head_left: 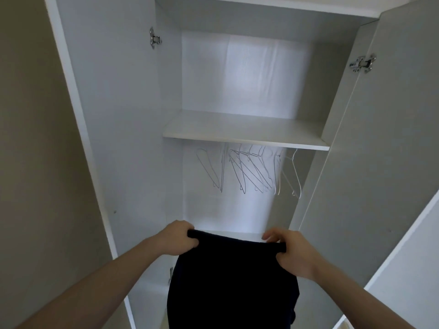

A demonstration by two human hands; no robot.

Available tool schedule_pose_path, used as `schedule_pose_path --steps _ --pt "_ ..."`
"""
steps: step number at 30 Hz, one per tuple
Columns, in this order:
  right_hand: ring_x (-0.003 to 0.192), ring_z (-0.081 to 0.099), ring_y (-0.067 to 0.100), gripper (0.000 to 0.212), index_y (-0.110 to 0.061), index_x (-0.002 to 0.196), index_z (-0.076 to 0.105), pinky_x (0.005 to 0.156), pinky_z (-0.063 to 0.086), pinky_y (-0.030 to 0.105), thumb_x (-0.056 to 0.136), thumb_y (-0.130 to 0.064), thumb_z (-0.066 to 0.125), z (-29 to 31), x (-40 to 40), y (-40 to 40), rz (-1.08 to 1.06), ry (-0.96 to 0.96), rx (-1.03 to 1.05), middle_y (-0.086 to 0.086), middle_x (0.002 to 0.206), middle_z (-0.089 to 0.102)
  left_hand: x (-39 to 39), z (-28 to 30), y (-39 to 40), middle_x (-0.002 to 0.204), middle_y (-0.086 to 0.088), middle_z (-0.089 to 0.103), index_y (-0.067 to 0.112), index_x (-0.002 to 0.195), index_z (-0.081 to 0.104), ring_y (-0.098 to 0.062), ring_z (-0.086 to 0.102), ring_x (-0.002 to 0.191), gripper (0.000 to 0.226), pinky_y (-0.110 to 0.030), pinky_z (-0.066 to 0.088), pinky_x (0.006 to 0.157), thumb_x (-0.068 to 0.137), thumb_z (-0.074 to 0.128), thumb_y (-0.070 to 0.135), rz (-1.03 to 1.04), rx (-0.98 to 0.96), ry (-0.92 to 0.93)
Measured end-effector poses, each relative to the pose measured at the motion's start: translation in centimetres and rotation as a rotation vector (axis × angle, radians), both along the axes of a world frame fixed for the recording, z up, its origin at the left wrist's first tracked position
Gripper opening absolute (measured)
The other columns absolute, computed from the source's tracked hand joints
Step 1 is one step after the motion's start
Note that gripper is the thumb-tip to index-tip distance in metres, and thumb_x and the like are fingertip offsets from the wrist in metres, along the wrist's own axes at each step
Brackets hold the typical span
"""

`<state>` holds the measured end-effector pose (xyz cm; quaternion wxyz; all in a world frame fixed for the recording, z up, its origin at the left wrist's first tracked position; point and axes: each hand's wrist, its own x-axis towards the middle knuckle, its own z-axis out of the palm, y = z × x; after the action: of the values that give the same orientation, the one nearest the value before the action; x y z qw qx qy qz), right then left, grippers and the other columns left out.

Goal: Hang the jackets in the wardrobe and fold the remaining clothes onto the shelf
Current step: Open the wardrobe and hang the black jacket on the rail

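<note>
Before open wardrobe (114, 115), below shelf (244, 136) and wire hangers (249, 172): dark garment (232, 281) gripped at top edge by left hand (177, 237) and right hand (293, 251), hanging down.

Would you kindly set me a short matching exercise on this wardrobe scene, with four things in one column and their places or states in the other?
Things:
1. dark garment
2. wire hangers
3. shelf
4. left door hinge

Places or states:
A. hanging bare below the shelf
B. gripped at its top edge by the left hand and right hand
C. on the wardrobe's left side wall, high up
D. white, nothing lying on it

Pairs: 1-B, 2-A, 3-D, 4-C
</note>
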<state>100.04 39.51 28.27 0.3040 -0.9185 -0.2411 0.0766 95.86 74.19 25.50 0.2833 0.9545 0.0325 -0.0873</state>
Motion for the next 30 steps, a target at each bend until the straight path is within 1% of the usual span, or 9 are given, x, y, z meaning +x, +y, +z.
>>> schedule_pose_path --steps 3,5,9,11,13,16,19,24,30 --pt "0.069 0.064 0.004 0.043 -0.045 0.081 0.065 0.059 0.052 0.018 0.074 -0.006 0.049 -1.2 2.1 0.4 -0.024 0.086 -0.074 -0.016 0.083 0.068 1.6 0.9 -0.6 0.061 0.006 0.053 0.017 0.063 0.05 -0.004 0.049 0.051 0.024 -0.02 0.037 0.051 0.081 0.06 0.028 0.039 -0.081 -0.054" --pt "0.075 0.063 0.002 0.04 -0.042 0.083 0.063 0.059 0.047 0.013 0.072 -0.007 0.046 -1.9 3.8 1.2 0.007 0.149 -0.183 -0.014 0.085 0.067 2.7 1.4 -0.7 0.063 0.003 0.052 0.013 0.066 0.052 -0.006 0.048 0.053 0.021 -0.02 0.037 0.052 0.081 0.059 0.025 0.056 -0.132 -0.073" --pt "0.089 0.062 0.008 0.036 -0.034 0.097 0.065 0.066 0.044 0.013 0.075 -0.012 0.046 -4.0 8.2 3.6 0.114 0.279 -0.362 -0.016 0.094 0.062 4.8 1.7 -0.4 0.08 -0.012 0.066 0.0 0.086 0.065 -0.019 0.061 0.067 0.022 -0.034 0.049 0.061 0.085 0.058 0.021 0.055 -0.142 -0.119" --pt "0.093 0.061 0.011 0.039 -0.028 0.112 0.069 0.071 0.045 0.016 0.081 -0.016 0.048 -5.1 10.8 5.5 0.155 0.304 -0.437 -0.01 0.104 0.062 6.1 1.7 -0.1 0.089 -0.01 0.07 0.005 0.092 0.069 -0.024 0.068 0.079 0.02 -0.039 0.056 0.071 0.087 0.057 0.021 0.043 -0.136 -0.13" --pt "0.09 0.063 0.01 0.039 -0.028 0.113 0.071 0.067 0.046 0.014 0.083 -0.017 0.049 -6.1 13.8 7.6 0.184 0.319 -0.477 -0.008 0.104 0.064 7.7 1.7 0.2 0.09 -0.003 0.07 0.012 0.092 0.071 -0.018 0.068 0.082 0.017 -0.036 0.056 0.075 0.09 0.057 0.022 0.036 -0.12 -0.142" --pt "0.098 0.067 0.013 0.034 -0.026 0.109 0.071 0.071 0.047 0.014 0.083 -0.011 0.054 -6.9 19.3 10.9 0.206 0.283 -0.391 -0.006 0.107 0.069 10.2 1.4 0.9 0.093 0.009 0.067 0.021 0.095 0.07 -0.005 0.064 0.083 0.013 -0.021 0.053 0.073 0.091 0.058 0.021 0.029 -0.088 -0.171" --pt "0.1 0.061 0.017 0.046 -0.019 0.131 0.057 0.08 0.047 0.02 0.086 -0.014 0.065 -6.6 25.2 14.7 0.118 0.253 -0.148 0.001 0.125 0.062 12.4 0.9 2.2 0.099 0.015 0.064 0.025 0.102 0.069 0.001 0.061 0.088 0.017 -0.009 0.044 0.073 0.09 0.059 0.02 0.059 -0.04 -0.185" --pt "0.133 0.05 0.028 0.073 -0.012 0.154 0.032 0.099 0.04 0.029 0.092 -0.025 0.068 -6.1 34.2 21.8 0.002 0.197 0.015 0.013 0.152 0.042 15.7 0.2 4.5 0.11 0.017 0.059 0.025 0.114 0.066 -0.003 0.059 0.101 0.024 -0.014 0.044 0.088 0.091 0.059 0.024 0.131 0.054 -0.172" --pt "0.135 0.049 0.034 0.075 -0.005 0.158 0.02 0.109 0.043 0.037 0.099 -0.029 0.059 -8.1 41.1 26.8 -0.014 0.214 -0.05 0.017 0.157 0.033 17.9 -0.4 7.0 0.104 0.015 0.058 0.027 0.099 0.064 -0.007 0.06 0.096 0.022 -0.021 0.048 0.086 0.079 0.054 0.03 0.209 0.095 -0.132"
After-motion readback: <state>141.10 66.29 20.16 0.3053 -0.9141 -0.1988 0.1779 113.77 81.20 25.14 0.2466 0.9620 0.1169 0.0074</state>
